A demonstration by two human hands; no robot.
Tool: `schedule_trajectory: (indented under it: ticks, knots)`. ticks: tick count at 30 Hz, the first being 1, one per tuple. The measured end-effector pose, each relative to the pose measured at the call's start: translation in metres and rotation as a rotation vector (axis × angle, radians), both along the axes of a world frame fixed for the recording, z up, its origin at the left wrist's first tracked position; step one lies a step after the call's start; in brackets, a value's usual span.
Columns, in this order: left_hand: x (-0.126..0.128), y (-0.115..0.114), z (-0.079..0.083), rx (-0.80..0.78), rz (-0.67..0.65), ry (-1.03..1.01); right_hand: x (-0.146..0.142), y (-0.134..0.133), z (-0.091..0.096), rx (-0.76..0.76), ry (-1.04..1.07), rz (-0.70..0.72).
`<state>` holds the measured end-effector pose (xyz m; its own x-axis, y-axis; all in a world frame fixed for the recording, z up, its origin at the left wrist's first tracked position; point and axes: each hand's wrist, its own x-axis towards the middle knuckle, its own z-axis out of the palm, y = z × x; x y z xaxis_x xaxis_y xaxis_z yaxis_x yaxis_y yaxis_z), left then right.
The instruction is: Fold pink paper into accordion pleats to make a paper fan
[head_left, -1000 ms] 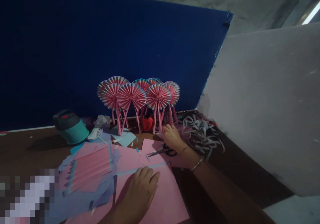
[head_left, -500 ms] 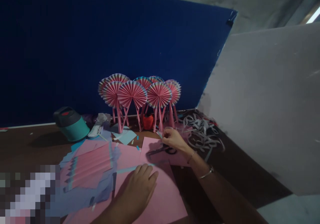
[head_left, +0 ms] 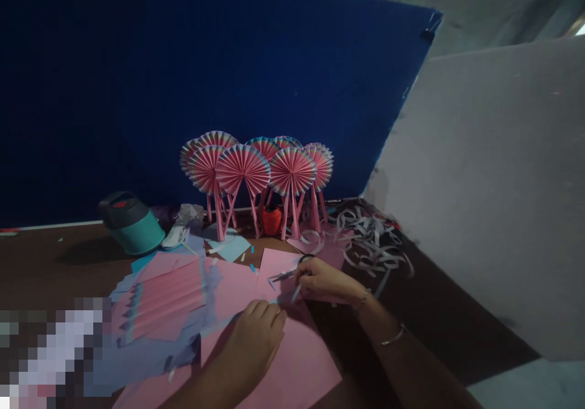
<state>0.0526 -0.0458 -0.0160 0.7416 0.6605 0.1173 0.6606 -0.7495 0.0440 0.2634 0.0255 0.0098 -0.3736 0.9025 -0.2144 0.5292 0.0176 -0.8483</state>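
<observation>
My left hand [head_left: 256, 339] lies flat, fingers stretched, on a large pink paper sheet [head_left: 297, 366] with a pale blue stripe along its far edge. My right hand [head_left: 326, 281] hovers just beyond the sheet's far edge, its fingers pinched on a small pale strip [head_left: 296, 292]. Scissors [head_left: 281, 276] lie on another pink sheet right under that hand, blades pointing left, the handle partly hidden by the fingers. The two hands are about a hand's width apart.
Several pink pleated paper fans [head_left: 251, 174] stand on sticks against a blue board [head_left: 183, 80]. A red spool [head_left: 272, 220], a teal container [head_left: 130, 223], a pleated pink sheet [head_left: 159, 299] and curled grey paper strips [head_left: 370, 244] surround the hands. A grey board [head_left: 493, 183] leans at right.
My right hand drew back from the foot of the fans toward me with a small pale piece pinched in it, ending over the scissors. My left hand stayed on the pink sheet.
</observation>
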Motion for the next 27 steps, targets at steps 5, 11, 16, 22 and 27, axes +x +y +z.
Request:
schedule_trajectory:
  ticks: [5, 11, 16, 22, 27]
  knots:
    - [-0.002, 0.0, 0.0, 0.006, 0.037, 0.0, 0.003, -0.004, -0.003, -0.154, 0.104, 0.01]
    - [-0.004, 0.0, -0.003, 0.011, 0.048, -0.033, 0.006, 0.001, -0.003, 0.053, -0.227, 0.005]
    - [-0.003, 0.001, -0.002, -0.014, 0.059, -0.015, 0.004, -0.002, 0.0, -0.072, -0.075, -0.009]
    - [-0.002, 0.002, -0.004, -0.013, 0.057, 0.001, -0.002, -0.002, -0.005, -0.273, 0.195, -0.065]
    - [-0.003, 0.001, -0.003, -0.017, 0.06, -0.008, -0.006, 0.003, -0.011, -0.278, 0.084, -0.093]
